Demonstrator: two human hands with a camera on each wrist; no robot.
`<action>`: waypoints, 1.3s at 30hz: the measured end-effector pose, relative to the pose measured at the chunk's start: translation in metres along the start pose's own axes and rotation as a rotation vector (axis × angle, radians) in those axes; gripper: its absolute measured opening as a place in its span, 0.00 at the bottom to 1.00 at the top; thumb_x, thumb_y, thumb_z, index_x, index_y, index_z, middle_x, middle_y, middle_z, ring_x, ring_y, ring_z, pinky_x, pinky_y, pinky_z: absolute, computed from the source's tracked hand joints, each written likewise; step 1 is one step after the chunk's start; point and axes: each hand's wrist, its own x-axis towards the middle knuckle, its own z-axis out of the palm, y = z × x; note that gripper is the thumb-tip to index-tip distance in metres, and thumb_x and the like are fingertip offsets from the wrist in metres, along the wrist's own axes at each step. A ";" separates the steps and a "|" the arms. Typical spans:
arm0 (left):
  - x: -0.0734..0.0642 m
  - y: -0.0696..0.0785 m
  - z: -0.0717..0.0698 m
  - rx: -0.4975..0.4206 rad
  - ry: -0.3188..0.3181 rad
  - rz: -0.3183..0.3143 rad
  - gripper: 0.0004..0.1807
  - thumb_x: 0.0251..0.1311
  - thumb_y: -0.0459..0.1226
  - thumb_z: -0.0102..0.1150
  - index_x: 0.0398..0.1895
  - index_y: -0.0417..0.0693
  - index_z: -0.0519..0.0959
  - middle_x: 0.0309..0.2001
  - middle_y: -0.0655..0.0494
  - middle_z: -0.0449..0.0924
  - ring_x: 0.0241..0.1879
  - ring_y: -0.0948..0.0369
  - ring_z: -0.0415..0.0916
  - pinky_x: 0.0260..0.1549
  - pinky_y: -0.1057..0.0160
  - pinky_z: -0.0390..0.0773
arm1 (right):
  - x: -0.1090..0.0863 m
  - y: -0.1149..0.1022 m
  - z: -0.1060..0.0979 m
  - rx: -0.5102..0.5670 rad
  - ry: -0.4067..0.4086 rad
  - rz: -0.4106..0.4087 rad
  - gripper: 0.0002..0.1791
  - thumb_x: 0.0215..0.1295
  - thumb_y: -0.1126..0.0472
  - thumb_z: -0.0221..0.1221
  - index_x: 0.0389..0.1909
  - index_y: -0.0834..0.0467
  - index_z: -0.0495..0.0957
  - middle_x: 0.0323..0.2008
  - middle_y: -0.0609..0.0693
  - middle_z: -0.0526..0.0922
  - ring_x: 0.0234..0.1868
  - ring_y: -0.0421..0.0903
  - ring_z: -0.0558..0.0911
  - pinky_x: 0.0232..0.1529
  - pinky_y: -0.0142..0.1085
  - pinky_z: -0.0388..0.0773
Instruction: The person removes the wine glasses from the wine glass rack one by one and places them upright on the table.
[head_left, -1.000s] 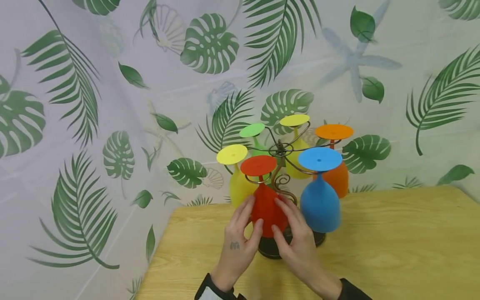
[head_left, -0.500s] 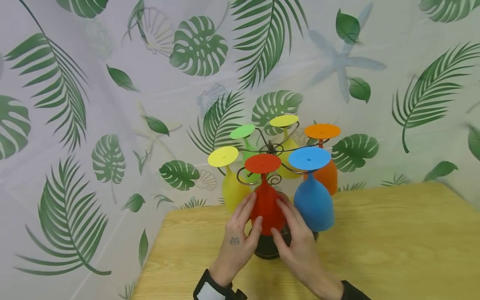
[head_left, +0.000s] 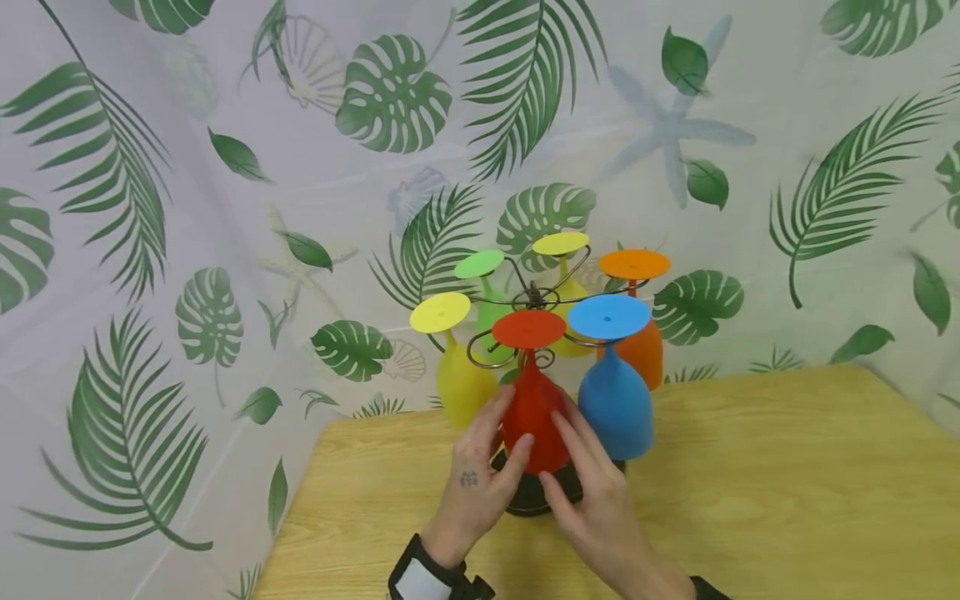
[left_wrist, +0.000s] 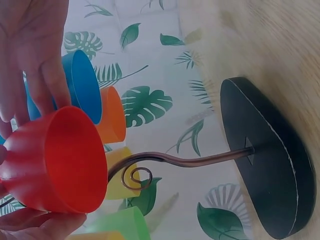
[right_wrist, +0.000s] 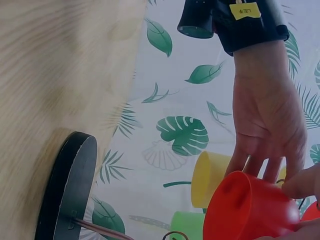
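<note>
A red plastic goblet [head_left: 534, 429] hangs upside down in front of a wire glass rack, its flat round foot on top. My left hand [head_left: 476, 479] holds the bowl from the left and my right hand [head_left: 600, 492] from the right, fingers and thumbs round its sides. An open wire hook of the rack lies just left of the red stem. From the left wrist, the goblet's open mouth [left_wrist: 75, 165] faces the black rack base [left_wrist: 270, 155], well apart from it. The right wrist view shows the bowl [right_wrist: 240, 210] between both hands.
Upside-down goblets hang round the rack: blue [head_left: 617, 408] close on the right, orange [head_left: 648, 350] behind it, yellow [head_left: 461, 387] on the left, green [head_left: 491, 315] and another yellow farther back. The rack stands on a wooden table [head_left: 750, 483] before a leaf-print cloth [head_left: 337, 167].
The red goblet has shifted rightward relative to its wire hook, which now shows beside the stem instead of under the foot. Both hands keep hold of it. The head view has turned slightly right.
</note>
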 end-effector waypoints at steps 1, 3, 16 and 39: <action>0.000 0.003 -0.002 -0.007 0.001 -0.001 0.30 0.61 0.27 0.59 0.67 0.32 0.63 0.62 0.38 0.70 0.55 0.50 0.74 0.39 0.50 0.82 | -0.001 -0.001 0.000 -0.005 -0.007 0.006 0.42 0.52 0.76 0.66 0.69 0.64 0.62 0.71 0.60 0.59 0.64 0.57 0.67 0.48 0.51 0.77; -0.001 0.005 -0.003 -0.020 0.011 0.003 0.30 0.61 0.27 0.59 0.67 0.33 0.64 0.61 0.39 0.71 0.55 0.52 0.74 0.40 0.51 0.82 | -0.003 -0.004 -0.001 -0.013 -0.018 0.011 0.42 0.52 0.75 0.66 0.70 0.63 0.61 0.71 0.59 0.58 0.64 0.56 0.67 0.49 0.50 0.76; -0.018 0.011 -0.010 -0.061 0.034 0.018 0.32 0.59 0.26 0.60 0.68 0.38 0.63 0.61 0.43 0.72 0.55 0.53 0.75 0.39 0.58 0.82 | -0.017 -0.014 -0.004 -0.062 -0.011 -0.096 0.38 0.59 0.57 0.67 0.68 0.66 0.64 0.70 0.63 0.61 0.63 0.59 0.68 0.46 0.51 0.79; -0.054 0.008 -0.024 -0.106 -0.023 0.037 0.34 0.61 0.28 0.58 0.71 0.42 0.60 0.63 0.46 0.71 0.56 0.53 0.74 0.43 0.55 0.82 | -0.041 -0.010 -0.020 -0.038 -0.072 -0.208 0.38 0.37 0.71 0.67 0.59 0.57 0.77 0.64 0.57 0.68 0.60 0.48 0.68 0.54 0.20 0.68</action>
